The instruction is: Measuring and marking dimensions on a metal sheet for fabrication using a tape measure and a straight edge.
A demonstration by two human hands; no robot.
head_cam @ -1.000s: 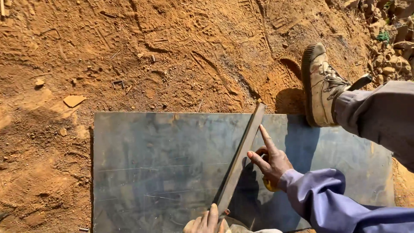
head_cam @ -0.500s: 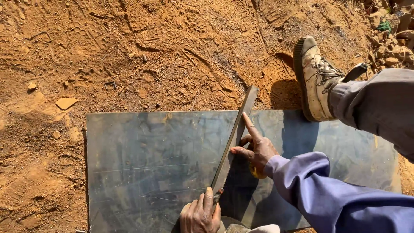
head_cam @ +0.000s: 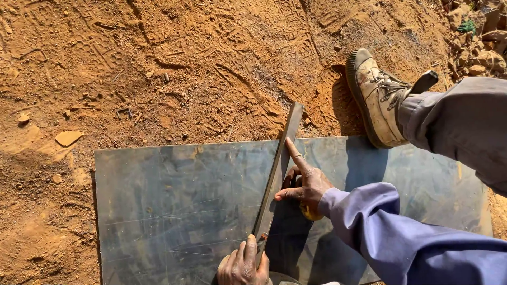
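Our right hand's fingers [head_cam: 296, 158] are spreading over the long flat metal bar [head_cam: 277, 177]: the forefinger is stretching far along the bar's right edge, the thumb is pressing its side lower down, and the other fingers are curling around a small yellow thing [head_cam: 308, 214] tucked under the palm. What that yellow thing is, we cannot tell. The right hand [head_cam: 309, 184] is resting on the bar and the sheet, its purple sleeve [head_cam: 401, 237] running off to the near right.

Our left hand [head_cam: 243, 264] is sitting at the near edge of the view, fingers closing around a small dark tool [head_cam: 261, 244] whose tip is touching the near end of the bar. The tool is too small to make out further.

The bar is lying slantwise on a large grey steel sheet [head_cam: 174, 211], its far end poking just past the sheet's far edge onto the dirt. Faint scratched lines are showing on the sheet's left half.

The sheet is lying flat on the orange dirt ground [head_cam: 158, 63], which is carrying shoe prints and scattered stones. At the far right, a dusty shoe [head_cam: 377, 97] is standing at the sheet's far edge, with a grey trouser leg [head_cam: 459, 126] above it.
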